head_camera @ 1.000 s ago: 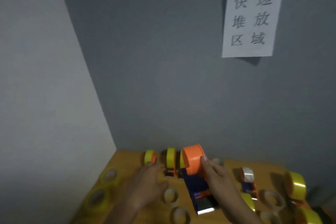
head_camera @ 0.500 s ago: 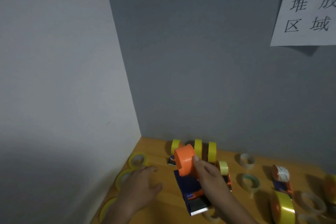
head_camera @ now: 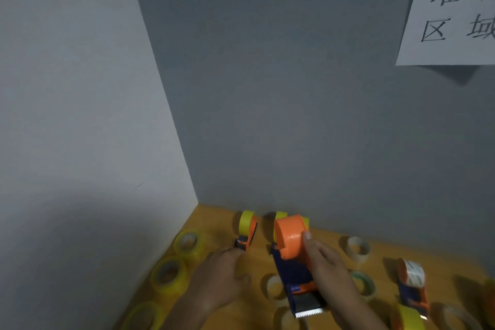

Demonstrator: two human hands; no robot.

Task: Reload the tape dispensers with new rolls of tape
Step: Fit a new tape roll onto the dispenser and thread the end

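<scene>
Dispenser held on table, left hand moving in toward the rolls.

Yellow rolls (head_camera: 168, 273) lie along the table (head_camera: 214, 218) edge at far left. Left hand (head_camera: 223, 274) has slid from the rolls toward centre; fingers look loosely curled and hold nothing, though blur makes this uncertain. The orange-and-blue dispenser (head_camera: 292, 257) sits mid-table, right hand (head_camera: 328, 268) gripping its side, thumb on the orange hub. Since a second ago the dispenser stayed put; no new roll picked yet.

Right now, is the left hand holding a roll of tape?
No. The left hand rests empty on the wooden table, while the right hand grips the orange and blue tape dispenser.
</scene>
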